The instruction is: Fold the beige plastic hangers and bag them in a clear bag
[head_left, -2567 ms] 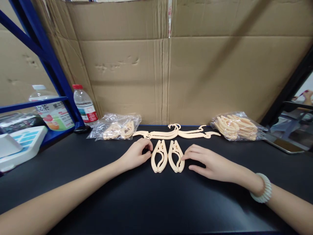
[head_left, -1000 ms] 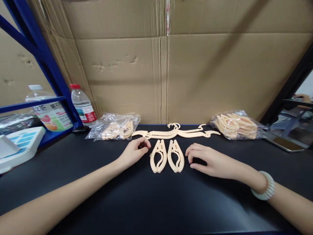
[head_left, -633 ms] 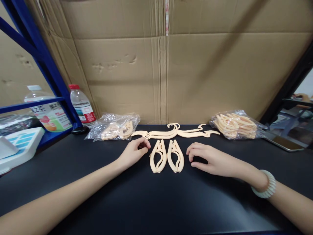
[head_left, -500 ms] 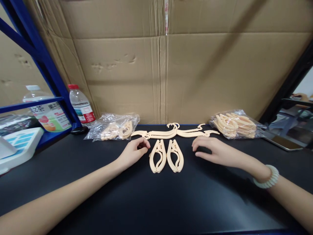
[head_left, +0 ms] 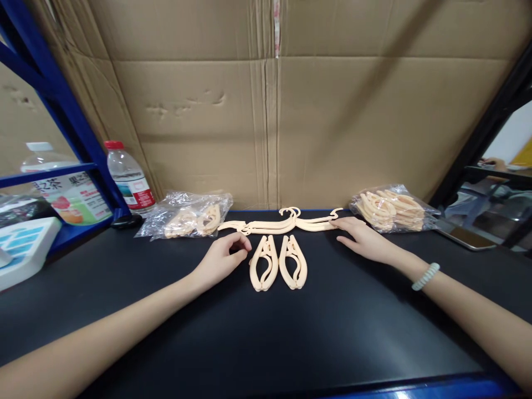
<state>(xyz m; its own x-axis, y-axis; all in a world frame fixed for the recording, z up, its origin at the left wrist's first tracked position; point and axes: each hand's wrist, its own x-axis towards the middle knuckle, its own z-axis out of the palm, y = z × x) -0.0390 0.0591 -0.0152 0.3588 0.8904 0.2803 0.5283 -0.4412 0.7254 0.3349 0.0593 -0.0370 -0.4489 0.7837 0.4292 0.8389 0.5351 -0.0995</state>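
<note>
Your right hand (head_left: pixel 361 239) lay flat, holding nothing, on the end of the unfolded hangers (head_left: pixel 286 223) at the back of the surface (head_left: pixel 266 332); your left hand (head_left: pixel 220 257) rested loosely curled, empty, beside the folded pair (head_left: pixel 277 270). A sideways drag could have tangled the stack — or knocked the pair askew.

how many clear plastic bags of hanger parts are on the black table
2. One clear plastic bag lies at the back left beside the red-capped water bottle; the other clear bag lies at the back right, near the right hand.

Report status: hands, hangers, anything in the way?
Left hand loosely curled on black table, beside two folded hangers. Right hand open, fingertips on unfolded hangers at back. Nothing in the way.
</note>
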